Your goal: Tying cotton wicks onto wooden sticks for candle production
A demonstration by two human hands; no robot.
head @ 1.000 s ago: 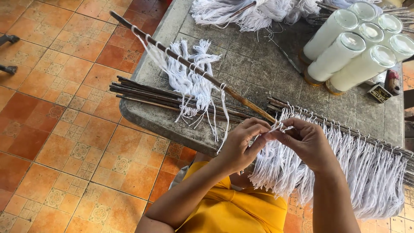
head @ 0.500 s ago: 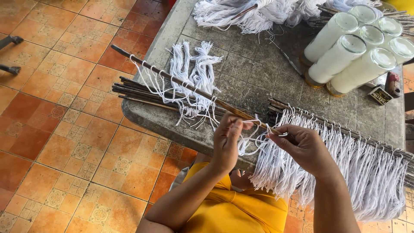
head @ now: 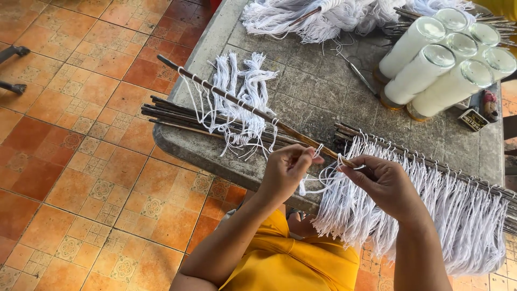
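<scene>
A thin brown stick (head: 245,106) slants over the grey stone table (head: 318,86), with white strings looped along it. My right hand (head: 385,186) grips the stick's near end together with a loop of white string (head: 323,173). My left hand (head: 288,170) pinches that same string just beside the stick and holds it taut. Under my right hand a row of sticks with a thick fringe of white strings (head: 431,210) hangs over the table's front edge.
A bundle of bare dark sticks (head: 183,119) lies across the table's left part. Loose white strings (head: 242,89) lie on it. Several tall white candles in glass (head: 431,64) stand at the back right, scissors (head: 358,70) beside them. More string heaps (head: 312,16) sit at the far edge. Orange tiled floor (head: 81,161) lies to the left.
The slanted stick's far end has dropped lower toward the table. My left hand has left the right hand and pulled a white string out to the left.
</scene>
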